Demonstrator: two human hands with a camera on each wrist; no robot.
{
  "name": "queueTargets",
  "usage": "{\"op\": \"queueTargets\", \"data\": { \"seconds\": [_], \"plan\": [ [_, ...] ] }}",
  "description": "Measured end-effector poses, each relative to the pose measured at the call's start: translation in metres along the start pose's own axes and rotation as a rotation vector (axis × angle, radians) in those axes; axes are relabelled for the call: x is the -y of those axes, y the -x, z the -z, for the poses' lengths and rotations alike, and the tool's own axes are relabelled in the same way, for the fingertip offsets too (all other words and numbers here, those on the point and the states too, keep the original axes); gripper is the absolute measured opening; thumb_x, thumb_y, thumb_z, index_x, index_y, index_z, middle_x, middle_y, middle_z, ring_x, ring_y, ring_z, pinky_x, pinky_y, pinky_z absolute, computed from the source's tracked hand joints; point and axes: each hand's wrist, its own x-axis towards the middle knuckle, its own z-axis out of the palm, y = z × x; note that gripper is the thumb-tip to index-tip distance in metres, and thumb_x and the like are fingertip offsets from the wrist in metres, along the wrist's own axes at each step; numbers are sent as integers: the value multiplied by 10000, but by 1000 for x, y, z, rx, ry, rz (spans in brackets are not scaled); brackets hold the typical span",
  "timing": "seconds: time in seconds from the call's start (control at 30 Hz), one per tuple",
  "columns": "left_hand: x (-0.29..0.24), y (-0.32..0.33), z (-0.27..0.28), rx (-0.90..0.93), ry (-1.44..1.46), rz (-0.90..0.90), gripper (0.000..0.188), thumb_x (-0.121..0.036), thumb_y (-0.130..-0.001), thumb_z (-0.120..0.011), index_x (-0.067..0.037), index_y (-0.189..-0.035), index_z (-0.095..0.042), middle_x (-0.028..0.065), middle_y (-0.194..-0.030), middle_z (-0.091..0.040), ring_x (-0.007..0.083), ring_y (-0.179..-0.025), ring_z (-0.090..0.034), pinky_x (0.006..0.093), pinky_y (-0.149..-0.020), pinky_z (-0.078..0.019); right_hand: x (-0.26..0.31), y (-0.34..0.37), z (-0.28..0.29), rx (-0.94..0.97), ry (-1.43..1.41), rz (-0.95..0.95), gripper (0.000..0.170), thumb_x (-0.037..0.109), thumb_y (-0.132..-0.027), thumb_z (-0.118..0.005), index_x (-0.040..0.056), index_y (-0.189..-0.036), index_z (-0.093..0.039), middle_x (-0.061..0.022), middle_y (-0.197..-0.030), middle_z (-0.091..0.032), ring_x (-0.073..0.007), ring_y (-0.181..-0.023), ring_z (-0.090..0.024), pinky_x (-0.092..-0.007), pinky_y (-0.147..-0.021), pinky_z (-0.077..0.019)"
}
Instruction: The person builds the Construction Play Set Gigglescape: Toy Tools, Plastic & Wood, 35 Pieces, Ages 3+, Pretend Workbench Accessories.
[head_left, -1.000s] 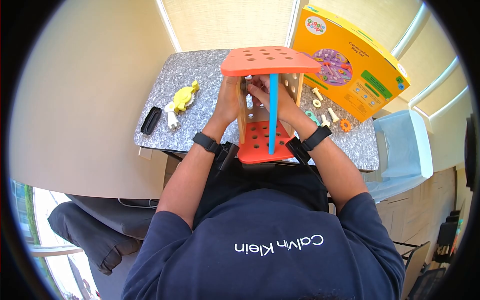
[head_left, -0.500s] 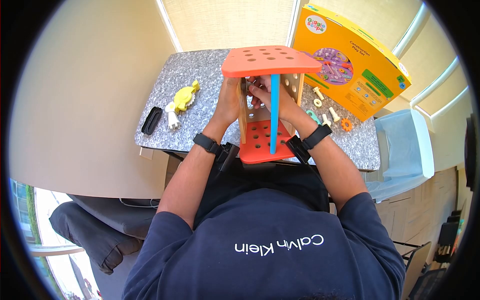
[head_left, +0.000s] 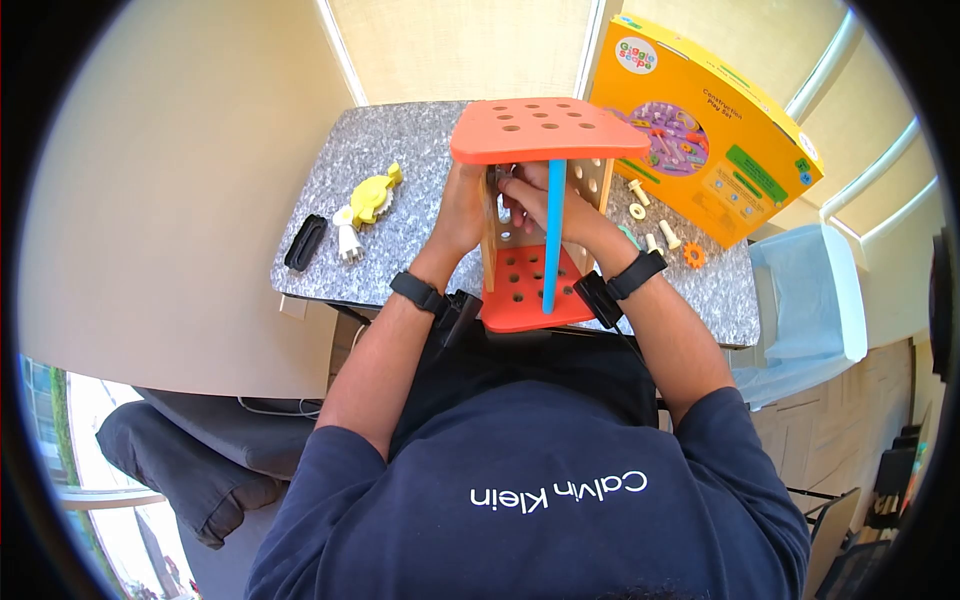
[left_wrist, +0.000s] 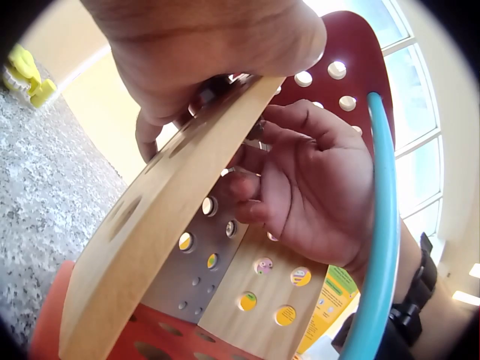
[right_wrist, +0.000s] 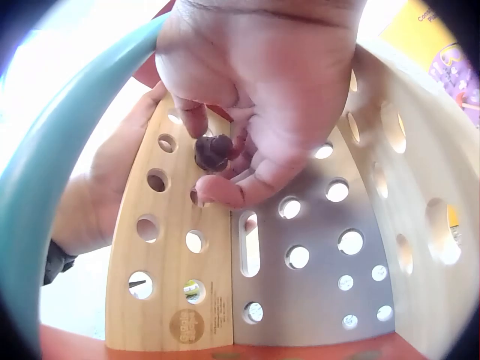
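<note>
Right hand pinches a dark knob inside the left wooden panel; left hand grips that panel from outside.

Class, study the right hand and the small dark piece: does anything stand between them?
Nothing visible does: the right hand pinches the dark piece beside the wooden panel. The blue rod crosses in front of that hand in the head view, but not between fingers and piece.
</note>
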Motion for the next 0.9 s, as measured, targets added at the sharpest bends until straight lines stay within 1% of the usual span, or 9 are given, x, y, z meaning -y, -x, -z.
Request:
{"op": "queueTargets", "data": {
  "seconds": [0.27,0.33,0.37,0.43,0.47,0.53,0.67,0.73,0.9],
  "plan": [
    [-2,1,3,30,-56,-19,712,-656,-1103,-286,-8,-1242,-548,86,-937,-638,166,-712,-670,303,-659,-550,1,-9,5,82,11,-96,404,423,-1086,-482,45,-1040,-617,-34,-728,-593,-132,-592,-607,-315,-570,-509],
    [-6,3,-1,7,-142,-91,696,-639,-1111,-290,-10,-1281,-536,94,-976,-638,171,-741,-668,301,-666,-549,-5,-13,6,44,122,-103,445,429,-1098,-467,18,-1098,-636,-89,-862,-662,-193,-788,-679,-365,-746,-540],
    [-9,3,-4,7,-142,-91,696,-639,-1111,-290,-10,-1281,-536,94,-976,-638,171,-741,-668,301,-666,-549,-8,-13,5,45,122,-103,445,429,-1098,-467,18,-1098,-636,-89,-862,-662,-193,-788,-679,-365,-746,-540],
    [-11,3,-9,-27,-97,-147,677,-624,-1116,-302,-16,-1308,-530,107,-1030,-633,180,-785,-672,307,-669,-545,-10,-10,2,-79,141,-1,453,397,-1102,-449,-5,-1195,-636,-160,-1076,-694,-251,-1039,-674,-401,-918,-510],
    [-6,2,-5,-28,-97,-146,677,-624,-1116,-302,-16,-1308,-530,107,-1030,-633,180,-785,-672,307,-669,-545,-8,-7,1,-78,141,-1,453,397,-1102,-449,-5,-1195,-636,-160,-1076,-694,-251,-1039,-674,-401,-918,-510],
    [0,-1,0,-61,-114,-131,670,-619,-1117,-311,-18,-1325,-522,117,-1070,-627,184,-814,-676,315,-683,-545,-4,-2,1,27,194,119,452,371,-1102,-433,-7,-1253,-629,-203,-1260,-664,-277,-1190,-629,-414,-1000,-479],
    [-2,4,-3,-56,-63,-86,660,-608,-1122,-305,-18,-1314,-531,112,-1047,-630,187,-801,-677,316,-700,-539,-9,-9,0,28,123,213,434,364,-1100,-428,9,-1248,-631,-171,-1142,-683,-249,-1060,-656,-401,-915,-502],
    [-4,5,-1,-37,-183,-87,666,-609,-1123,-298,-14,-1299,-540,103,-1021,-633,181,-791,-674,313,-710,-537,-3,-14,4,79,146,23,426,385,-1106,-425,23,-1175,-639,-105,-970,-670,-204,-898,-636,-389,-800,-504],
    [-7,3,-5,-20,-115,-109,679,-615,-1121,-290,-9,-1287,-546,104,-1008,-639,185,-782,-671,315,-713,-540,2,-9,-1,-60,65,33,436,422,-1106,-432,36,-1055,-627,-38,-819,-613,-160,-764,-581,-375,-696,-481]
  ]
}}
